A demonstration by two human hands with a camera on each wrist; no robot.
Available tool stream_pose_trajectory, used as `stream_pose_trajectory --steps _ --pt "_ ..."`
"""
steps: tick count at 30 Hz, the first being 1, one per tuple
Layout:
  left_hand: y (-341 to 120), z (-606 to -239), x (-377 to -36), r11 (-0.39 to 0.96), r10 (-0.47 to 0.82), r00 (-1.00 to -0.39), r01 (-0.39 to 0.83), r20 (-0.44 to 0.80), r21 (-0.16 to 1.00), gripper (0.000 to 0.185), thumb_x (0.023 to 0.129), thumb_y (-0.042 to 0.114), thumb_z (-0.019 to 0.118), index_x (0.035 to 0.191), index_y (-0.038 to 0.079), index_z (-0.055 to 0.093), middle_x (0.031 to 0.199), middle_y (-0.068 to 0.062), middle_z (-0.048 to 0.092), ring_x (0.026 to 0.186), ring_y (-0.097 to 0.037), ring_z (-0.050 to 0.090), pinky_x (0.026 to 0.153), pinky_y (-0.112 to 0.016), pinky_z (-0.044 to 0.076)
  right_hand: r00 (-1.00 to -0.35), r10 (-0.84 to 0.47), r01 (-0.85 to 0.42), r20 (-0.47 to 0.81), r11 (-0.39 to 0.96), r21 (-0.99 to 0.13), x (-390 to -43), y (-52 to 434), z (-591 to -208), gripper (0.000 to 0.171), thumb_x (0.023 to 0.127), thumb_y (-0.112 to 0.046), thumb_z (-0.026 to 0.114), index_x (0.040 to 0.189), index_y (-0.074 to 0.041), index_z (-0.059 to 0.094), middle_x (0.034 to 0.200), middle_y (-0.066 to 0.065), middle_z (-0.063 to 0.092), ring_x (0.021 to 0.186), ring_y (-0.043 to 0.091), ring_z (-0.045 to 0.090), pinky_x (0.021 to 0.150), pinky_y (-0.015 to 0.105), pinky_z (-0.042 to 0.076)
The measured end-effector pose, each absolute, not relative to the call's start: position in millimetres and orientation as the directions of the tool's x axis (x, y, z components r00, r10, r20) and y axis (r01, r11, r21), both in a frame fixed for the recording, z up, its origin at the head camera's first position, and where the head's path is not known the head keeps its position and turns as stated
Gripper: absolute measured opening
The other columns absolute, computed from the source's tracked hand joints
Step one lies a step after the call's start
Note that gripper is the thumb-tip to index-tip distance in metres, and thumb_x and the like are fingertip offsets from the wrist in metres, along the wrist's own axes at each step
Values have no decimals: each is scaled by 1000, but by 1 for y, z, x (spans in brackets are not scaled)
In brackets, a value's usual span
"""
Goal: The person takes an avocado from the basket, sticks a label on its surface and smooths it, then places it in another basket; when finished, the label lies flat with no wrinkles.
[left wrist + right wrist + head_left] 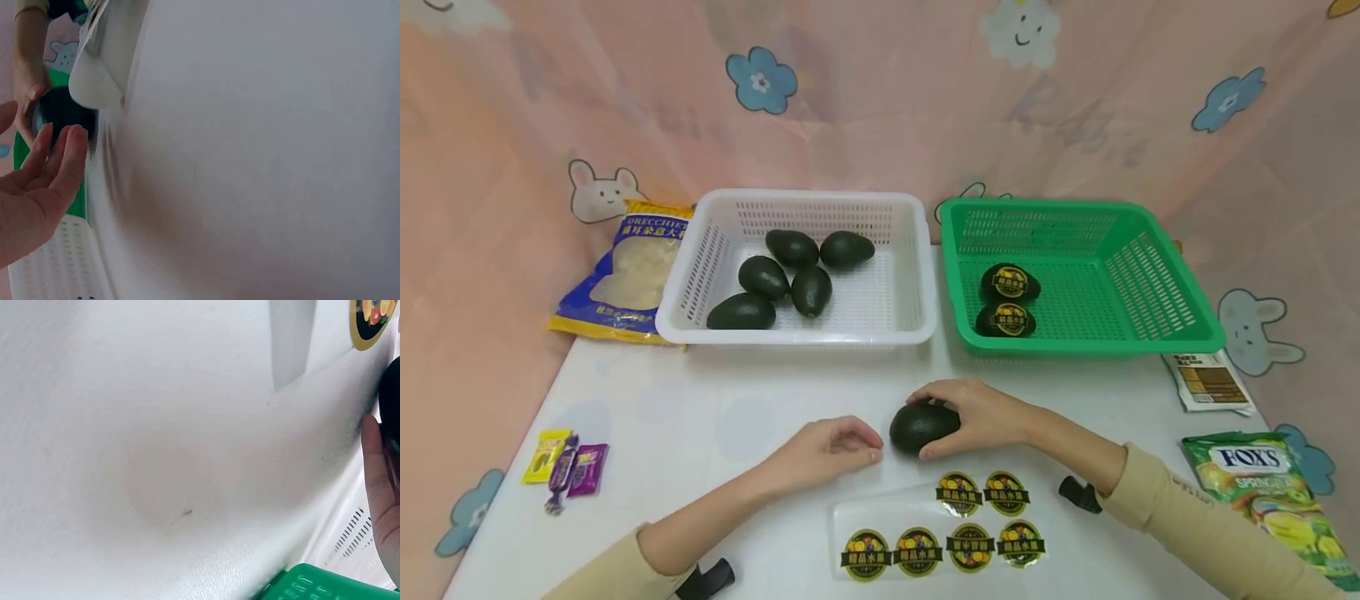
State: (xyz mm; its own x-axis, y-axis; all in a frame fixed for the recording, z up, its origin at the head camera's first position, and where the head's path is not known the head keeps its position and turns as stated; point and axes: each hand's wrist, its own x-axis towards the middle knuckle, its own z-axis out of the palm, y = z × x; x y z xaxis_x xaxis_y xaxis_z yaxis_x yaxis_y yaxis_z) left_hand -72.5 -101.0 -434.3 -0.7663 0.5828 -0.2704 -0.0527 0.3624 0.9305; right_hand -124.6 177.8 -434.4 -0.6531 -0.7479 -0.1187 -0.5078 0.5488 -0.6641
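In the head view, the right hand is curling over a dark avocado that is lying on the white bench, near the middle and toward the front edge. The left hand is resting on the bench just beside the avocado, fingers loosely bent and holding nothing. A sticker sheet is lying at the front edge, before both hands. A white basket with five avocados and a green basket with two labelled ones are sitting along the back edge.

In the left wrist view, the left hand is showing relaxed fingers close to the avocado.

In the right wrist view, the right hand is showing only its edge against the avocado; its grip cannot be judged here.
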Motion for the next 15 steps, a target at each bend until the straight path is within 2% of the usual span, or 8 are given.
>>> stream_pose_trajectory --steps 3,8,11,15 --pt "-92 -435 -60 478 670 -705 170 -233 862 35 90 43 68 111 14 67 99 7 66 92 -7 62 81 -25 52 -652 -747 -493 -134 551 -673 -125 179 -433 67 77 -63 73 128 -22 59 122 -13 61 108 5 56 90 33 49" --pt "-79 -435 -48 537 759 -617 412 -208 736 47 85 50 71 115 15 65 101 11 60 93 -2 56 82 -21 49 -662 -732 -464 -161 569 -679 -126 179 -432 63 82 -62 67 130 -22 58 125 -12 60 110 5 55 92 33 48" --pt "-73 -437 -45 531 778 -601 470 -185 706 41 84 44 75 112 15 65 96 12 58 87 0 54 77 -18 48 -665 -728 -454 -169 573 -682 -128 179 -433 60 86 -60 65 131 -21 59 126 -10 60 112 6 56 95 34 48" --pt "-68 -440 -45 524 775 -606 460 -178 717 34 83 32 79 108 14 66 89 12 56 78 0 51 70 -15 45 -662 -728 -444 -177 571 -690 -129 179 -435 56 90 -54 64 133 -18 58 128 -7 60 113 9 57 96 35 48"
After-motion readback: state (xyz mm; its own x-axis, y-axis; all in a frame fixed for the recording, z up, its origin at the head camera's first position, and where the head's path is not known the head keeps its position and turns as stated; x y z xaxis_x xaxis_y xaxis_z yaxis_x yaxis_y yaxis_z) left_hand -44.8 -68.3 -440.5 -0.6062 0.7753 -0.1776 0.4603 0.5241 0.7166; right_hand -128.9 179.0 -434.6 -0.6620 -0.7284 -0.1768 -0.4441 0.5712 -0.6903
